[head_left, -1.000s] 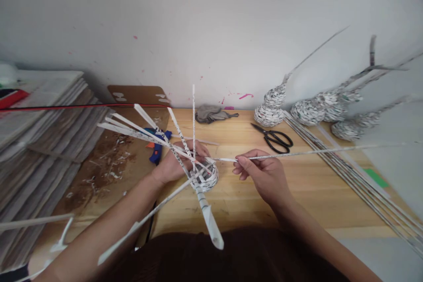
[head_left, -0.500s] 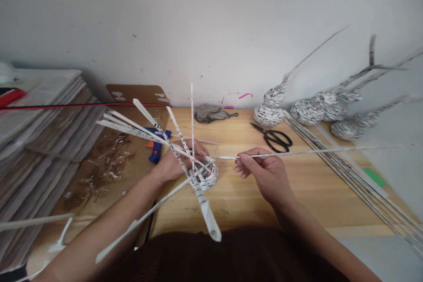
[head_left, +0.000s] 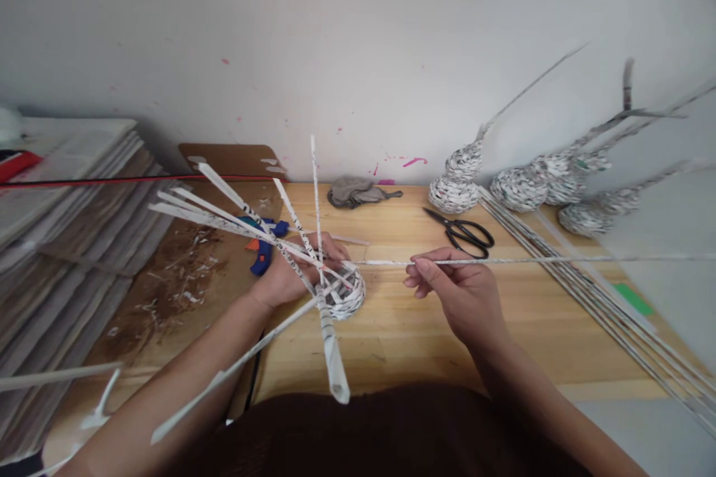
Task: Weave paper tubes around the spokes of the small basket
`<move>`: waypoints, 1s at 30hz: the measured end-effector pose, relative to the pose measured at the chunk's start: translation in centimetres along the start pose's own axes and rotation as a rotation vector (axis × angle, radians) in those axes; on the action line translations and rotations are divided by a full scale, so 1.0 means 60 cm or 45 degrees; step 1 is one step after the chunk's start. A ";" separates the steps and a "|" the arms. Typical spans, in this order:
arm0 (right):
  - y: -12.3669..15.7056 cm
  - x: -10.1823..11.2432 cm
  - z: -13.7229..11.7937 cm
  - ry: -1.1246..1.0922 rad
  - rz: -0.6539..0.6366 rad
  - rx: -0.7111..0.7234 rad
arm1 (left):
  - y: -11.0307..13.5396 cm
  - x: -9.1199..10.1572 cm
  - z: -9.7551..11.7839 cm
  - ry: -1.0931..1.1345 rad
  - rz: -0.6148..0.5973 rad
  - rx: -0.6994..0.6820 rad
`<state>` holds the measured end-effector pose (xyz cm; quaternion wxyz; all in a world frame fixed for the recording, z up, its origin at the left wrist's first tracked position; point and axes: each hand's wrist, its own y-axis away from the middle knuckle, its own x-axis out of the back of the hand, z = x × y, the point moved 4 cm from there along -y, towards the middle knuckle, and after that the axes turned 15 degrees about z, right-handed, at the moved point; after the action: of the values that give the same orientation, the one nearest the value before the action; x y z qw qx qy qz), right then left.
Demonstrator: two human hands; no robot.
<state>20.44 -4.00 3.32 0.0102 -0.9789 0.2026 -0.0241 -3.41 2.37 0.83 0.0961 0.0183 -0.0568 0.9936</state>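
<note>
A small round woven paper basket (head_left: 350, 302) with several rolled paper tubes (head_left: 294, 212) fanning out of it is in front of me. My left hand (head_left: 299, 264) is closed on its far left side, partly hidden behind the tubes. To the right, my right hand (head_left: 447, 283) pinches a long thin paper strand (head_left: 520, 261). That strand runs nearly level from the basket's rim through my fingers and on past the right edge of the view. One thick tube (head_left: 334, 358) points toward me, its end hollow.
Black scissors (head_left: 462, 229) and a grey cloth (head_left: 358, 192) lie at the back. Gourd-shaped woven paper pieces (head_left: 456, 179) stand by the wall. Long paper sticks (head_left: 582, 291) lie at right. A blue glue gun (head_left: 262, 257) and stacked newspapers (head_left: 83, 238) are at left.
My right hand has slid slightly right along the strand, away from the basket. The basket and its tubes have turned and shifted a little to the left.
</note>
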 end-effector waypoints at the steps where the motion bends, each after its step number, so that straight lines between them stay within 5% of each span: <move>1: 0.000 0.001 -0.001 0.000 0.004 0.006 | 0.000 0.000 0.000 -0.007 0.000 -0.002; 16: 0.004 -0.005 -0.001 0.003 -0.002 0.020 | 0.002 -0.002 0.002 0.092 -0.038 -0.003; 30: -0.013 -0.020 0.042 -0.272 -0.033 -0.373 | -0.002 0.005 0.000 0.038 -0.024 0.029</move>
<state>19.76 -2.78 0.77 -0.1114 -0.9694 0.1893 0.1095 -3.67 2.53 0.86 0.1062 0.0051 -0.0437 0.9934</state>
